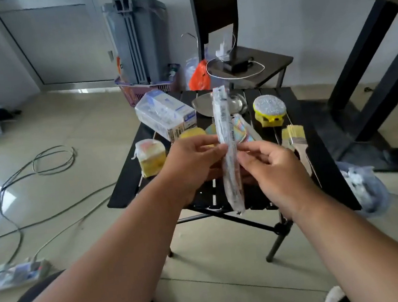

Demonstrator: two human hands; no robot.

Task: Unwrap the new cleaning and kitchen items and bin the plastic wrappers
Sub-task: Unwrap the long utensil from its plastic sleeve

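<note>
Wrapped utensil (227,146): held upright above the black table (327,158), pinched mid-length by left hand (192,163) and right hand (271,166). Wrapper appears intact; unwrapping is judged barely begun. On the table: one sponge pack (150,157), one boxed pack (166,114), one scrubber (270,108), one brush (293,137). Grey bin (137,39): one, against the wall.

Wrapped slim item held upright above the desk

A long, narrow item sealed in clear, crinkled plastic wrapper (227,146) with printed text stands nearly vertical, pinched at mid-length between the left hand (189,163) and right hand (276,170). On the black slatted desk (322,159) below lie wrapped yellow sponges (149,157), a round silver scourer (270,108) on a yellow holder, and a brush (293,137).
</note>
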